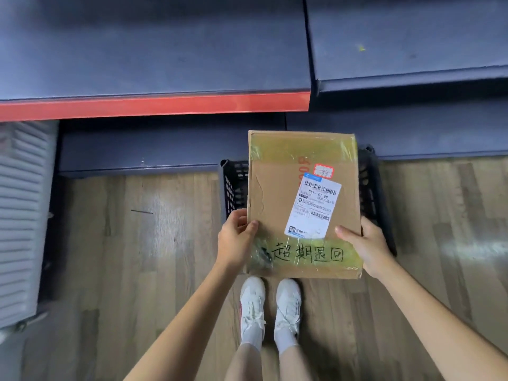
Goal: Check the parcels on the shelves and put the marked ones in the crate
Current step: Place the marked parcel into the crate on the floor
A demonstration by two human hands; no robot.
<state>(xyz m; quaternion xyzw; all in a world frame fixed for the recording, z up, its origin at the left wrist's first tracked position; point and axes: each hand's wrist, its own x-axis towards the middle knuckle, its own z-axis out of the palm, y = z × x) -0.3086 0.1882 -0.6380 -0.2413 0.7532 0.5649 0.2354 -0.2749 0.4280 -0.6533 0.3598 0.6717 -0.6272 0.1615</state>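
I hold a flat brown cardboard parcel (275, 204) level in front of me, directly above a black slatted plastic crate (233, 185) on the floor. The parcel carries a white shipping label, a small red-bordered sticker and black handwritten characters on its near taped edge. My left hand (237, 240) grips its near left corner, thumb on top. My right hand (365, 248) grips the near right corner the same way. The parcel hides most of the crate; only the crate's left and right walls show.
Dark blue shelves (154, 50) with a red front edge run across the top, a lower shelf (137, 149) beneath them. A white ribbed object (22, 215) stands at the left. Wooden floor (137, 257) lies below, with my white shoes (270, 306) on it.
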